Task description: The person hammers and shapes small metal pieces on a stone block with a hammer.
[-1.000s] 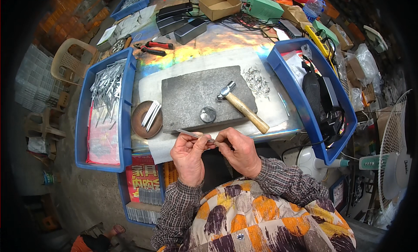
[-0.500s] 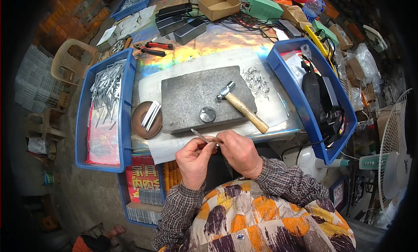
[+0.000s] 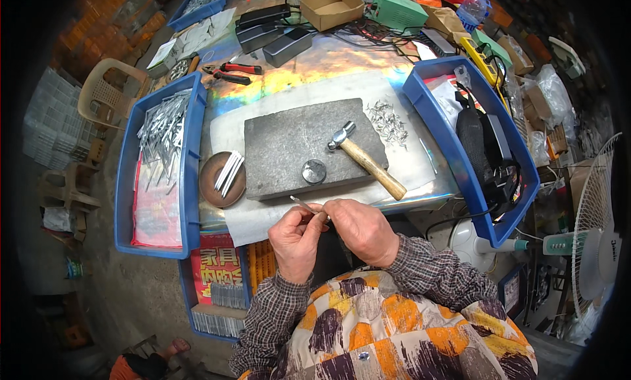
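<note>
Close to my body, at the table's front edge, my left hand [image 3: 294, 243] pinches a thin silvery metal strip [image 3: 300, 202] whose tip points up and left. My right hand [image 3: 365, 232] is closed right beside it, its fingertips meeting the strip's near end; what lies inside its fingers is hidden. Beyond the hands sits a grey stone block [image 3: 282, 140]. A ball-peen hammer [image 3: 369, 164] with a wooden handle rests on it, and so does a small round dark metal piece [image 3: 313, 172]. To the left, a brown round dish [image 3: 209, 191] holds several pale strips [image 3: 229, 173].
At left, a blue tray [image 3: 190, 183] holds many metal strips [image 3: 163, 127]. Small metal bits [image 3: 389, 124] lie right of the block. Another blue tray [image 3: 420, 104] holds black items. Red-handled pliers [image 3: 233, 72] lie at the back; a white fan [image 3: 595, 229] stands far right.
Both hands stay together at nearly the same spot, with my right hand slightly turned and shifted around the strip's near end. Hammer, block and dish have not moved.
</note>
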The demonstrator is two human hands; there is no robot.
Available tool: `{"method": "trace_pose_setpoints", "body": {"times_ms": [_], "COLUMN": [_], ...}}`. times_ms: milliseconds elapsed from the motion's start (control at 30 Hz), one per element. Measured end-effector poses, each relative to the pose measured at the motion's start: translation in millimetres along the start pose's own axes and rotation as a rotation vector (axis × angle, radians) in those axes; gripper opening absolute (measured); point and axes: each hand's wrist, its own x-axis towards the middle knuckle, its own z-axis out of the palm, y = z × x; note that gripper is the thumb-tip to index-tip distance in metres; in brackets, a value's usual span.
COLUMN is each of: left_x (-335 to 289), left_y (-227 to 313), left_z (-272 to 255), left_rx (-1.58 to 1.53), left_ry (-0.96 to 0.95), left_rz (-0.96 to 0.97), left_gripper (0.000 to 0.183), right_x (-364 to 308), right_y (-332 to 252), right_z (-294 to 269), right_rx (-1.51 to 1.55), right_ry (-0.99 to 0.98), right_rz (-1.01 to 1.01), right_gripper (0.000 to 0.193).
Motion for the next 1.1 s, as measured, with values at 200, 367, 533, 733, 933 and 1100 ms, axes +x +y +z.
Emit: {"method": "trace_pose_setpoints", "body": {"times_ms": [200,367,533,733,933,1100], "left_x": [2.4,2.8,3.5,4.8,12.3,14.1], "left_y": [2.2,0.8,-2.2,2.1,8.0,10.0], "left_z": [-0.5,1.2,-4.0,-3.1,-10.6,-11.2], "left_rx": [0.128,0.086,-0.101,-0.174,-0.398,-0.581], "left_ry": [-0.012,-0.015,-0.041,-0.070,-0.016,0.009], "left_rz": [0.013,0.004,-0.070,-0.105,-0.181,-0.241], "left_gripper": [0.007,0.007,0.010,0.010,0.011,0.012], "right_x": [-3.8,-5.4,-0.5,1.4,3.0,3.5], "right_y": [1.2,0.1,1.3,1.9,0.0,-2.4], "right_z": [2.0,6.5,2.8,1.3,-1.4,0.3], "right_rx": [-0.047,0.069,0.190,0.380,0.474,0.458], "right_ry": [-0.044,0.039,0.034,0.034,0.036,0.047], "right_rz": [-0.006,0.153,0.295,0.436,0.508,0.473], "right_gripper": [0.035,0.029,0.015,0.008,0.006,0.007]}}
